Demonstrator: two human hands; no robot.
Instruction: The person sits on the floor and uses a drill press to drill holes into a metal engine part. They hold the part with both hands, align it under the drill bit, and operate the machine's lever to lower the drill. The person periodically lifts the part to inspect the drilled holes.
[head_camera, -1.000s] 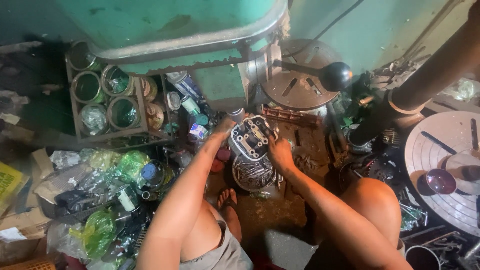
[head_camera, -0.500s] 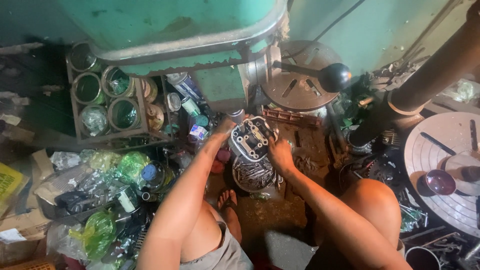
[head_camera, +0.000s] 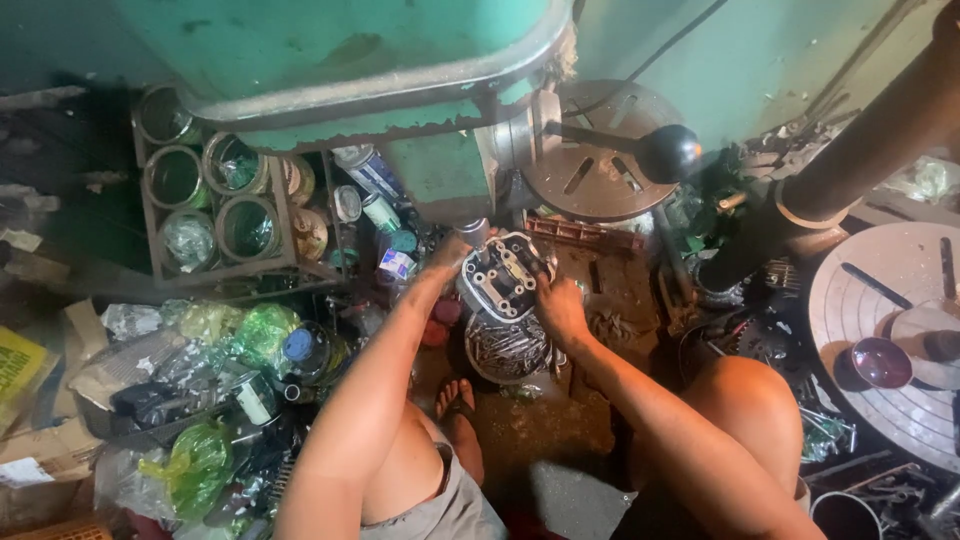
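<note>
A grey finned metal engine part (head_camera: 500, 275) stands tilted under the green drill press head (head_camera: 350, 70), on top of a round tin of metal shavings (head_camera: 508, 350). My left hand (head_camera: 447, 255) grips its left side, close to the drill chuck (head_camera: 474, 232). My right hand (head_camera: 558, 305) holds its right edge, fingers curled over the rim. Both forearms reach in from below.
A rack of open cans (head_camera: 205, 200) and spray cans (head_camera: 372, 190) sits at the left. Green plastic bags and clutter (head_camera: 200, 400) crowd the lower left. The press's black-knobbed lever (head_camera: 668, 152) juts right. A round slotted metal table (head_camera: 890, 340) lies at the right. My sandalled foot (head_camera: 455, 405) rests below.
</note>
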